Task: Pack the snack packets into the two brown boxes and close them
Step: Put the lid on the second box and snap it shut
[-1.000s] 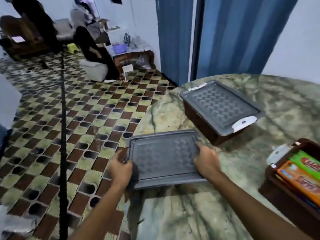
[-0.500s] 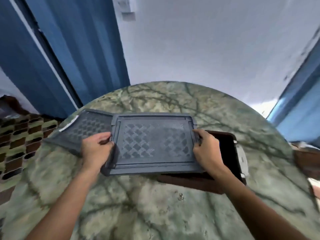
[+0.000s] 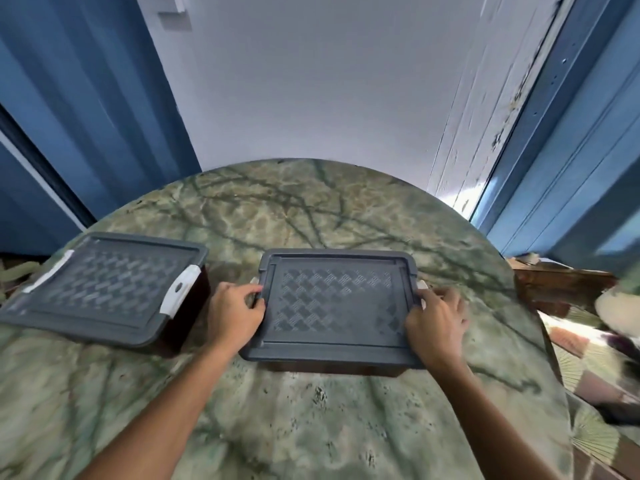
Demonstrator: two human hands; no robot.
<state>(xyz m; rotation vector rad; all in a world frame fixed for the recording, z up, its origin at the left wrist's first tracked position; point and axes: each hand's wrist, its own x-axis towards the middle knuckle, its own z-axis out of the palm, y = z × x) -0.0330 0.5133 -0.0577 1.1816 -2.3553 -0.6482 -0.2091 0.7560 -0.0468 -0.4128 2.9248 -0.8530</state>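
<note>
At frame centre, both hands [image 3: 341,315] grip the grey lid [image 3: 334,306] on the second brown box [image 3: 332,368], unlatched; the left box [image 3: 185,306] is latched.

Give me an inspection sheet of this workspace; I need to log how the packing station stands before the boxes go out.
Surface: round green marbled table, mottled with dark veins.
Job's things: left brown box with grey lid on, white latches folded over the lid. Second grey lid sits on the near brown box; its white latches not folded over. No snack packets visible.
Clutter: nothing seen on the table.
Grip: left hand holds the second lid's left edge; right hand holds its right edge.
Cables: nothing seen.
Surroundings: white wall, blue curtains both sides, blurred patterned floor at right.
</note>
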